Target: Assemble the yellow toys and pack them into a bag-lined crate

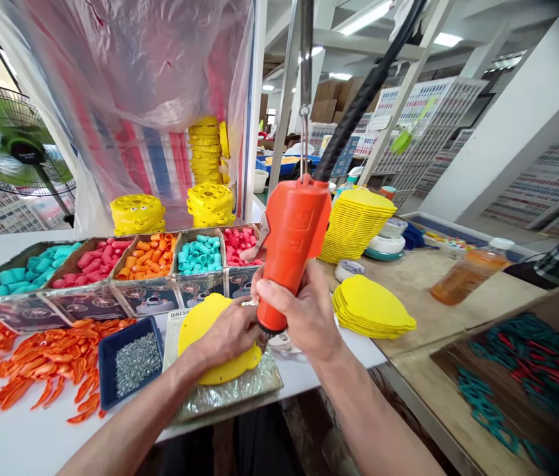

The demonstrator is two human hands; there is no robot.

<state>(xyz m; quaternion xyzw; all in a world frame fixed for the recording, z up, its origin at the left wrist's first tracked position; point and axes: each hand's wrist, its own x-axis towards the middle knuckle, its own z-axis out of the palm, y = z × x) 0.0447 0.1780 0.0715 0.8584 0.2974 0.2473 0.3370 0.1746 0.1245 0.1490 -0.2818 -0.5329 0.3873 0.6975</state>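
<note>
My right hand (309, 307) is wrapped round an orange electric screwdriver (289, 244) that hangs from a spring and a black cable, its tip pointing down. My left hand (232, 328) rests on a yellow plastic plate (204, 319), holding it down with fingers bent close to the screwdriver's tip. What may lie between those fingertips is too small to make out. Under the plate lies a flat pad wrapped in clear plastic (229, 395). Left of it stands a dark blue tray (104, 367) of small metal screws (137, 363).
Boxes of teal (200, 254), orange (153, 254) and pink tube pieces (90, 261) line the table's back. Orange curved parts (55, 360) lie left. Stacked yellow plates (358, 225) and a bottle (472, 271) stand right. Yellow round assemblies (137, 213) sit behind the boxes.
</note>
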